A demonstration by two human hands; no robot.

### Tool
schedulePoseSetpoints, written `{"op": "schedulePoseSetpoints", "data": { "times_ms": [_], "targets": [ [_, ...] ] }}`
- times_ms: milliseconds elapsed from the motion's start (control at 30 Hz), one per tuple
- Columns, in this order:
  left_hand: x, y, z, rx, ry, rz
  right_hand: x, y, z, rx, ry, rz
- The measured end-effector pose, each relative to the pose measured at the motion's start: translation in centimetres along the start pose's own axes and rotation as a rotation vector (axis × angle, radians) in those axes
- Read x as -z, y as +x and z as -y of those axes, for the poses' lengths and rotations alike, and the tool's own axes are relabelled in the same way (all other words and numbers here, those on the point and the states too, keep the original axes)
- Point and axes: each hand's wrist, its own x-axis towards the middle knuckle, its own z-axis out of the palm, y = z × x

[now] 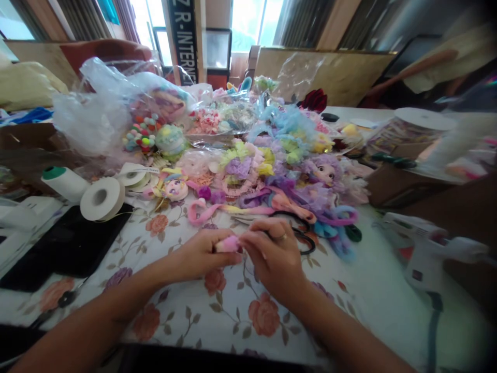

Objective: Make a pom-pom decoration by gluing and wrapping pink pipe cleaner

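Over the flowered tablecloth [186,324], my left hand [205,248] is closed around a small pink and pale yellow soft piece [228,244]. The thumb and fingertips of my right hand [275,254] pinch the pink end of the same piece; what exactly lies between those fingertips is too small to make out. Just beyond my right hand lie black-handled scissors [305,241], partly covered by that hand. A fuzzy pink and yellow strip [233,209] curls on the cloth beyond both hands.
Heaped craft pieces and plastic bags [97,103] fill the far side. On the left are a white ribbon roll [101,199], a thread cone [64,184] and a dark flat panel [73,248]. A glue gun [425,254] stands right. Another person's arm [419,70] shows behind.
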Motion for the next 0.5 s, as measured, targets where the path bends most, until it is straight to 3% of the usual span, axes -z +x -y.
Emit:
{"op": "schedulePoseSetpoints", "data": {
  "times_ms": [100, 200, 267, 367, 500],
  "targets": [
    [0.9, 0.4, 0.4, 0.081, -0.031, -0.122, 0.2, 0.3, -1.1, -0.342, 0.178, -0.069],
    [1.4, 0.4, 0.5, 0.110, -0.043, -0.283, -0.3, 0.3, -1.7, -0.814, 0.649, 0.082],
    [1.4, 0.4, 0.5, 0.046, -0.078, -0.348, -0.8, 0.1, -1.8, -1.029, 0.967, 0.170],
    [1.2, 0.5, 0.3, -0.037, -0.184, -0.334, -1.3, -0.1, -1.6, -1.172, 1.231, 0.208],
    [0.7, 0.4, 0.5, -0.112, -0.190, -0.235, -1.4, -0.1, -1.4, -1.201, 1.344, 0.263]
  ]
}}
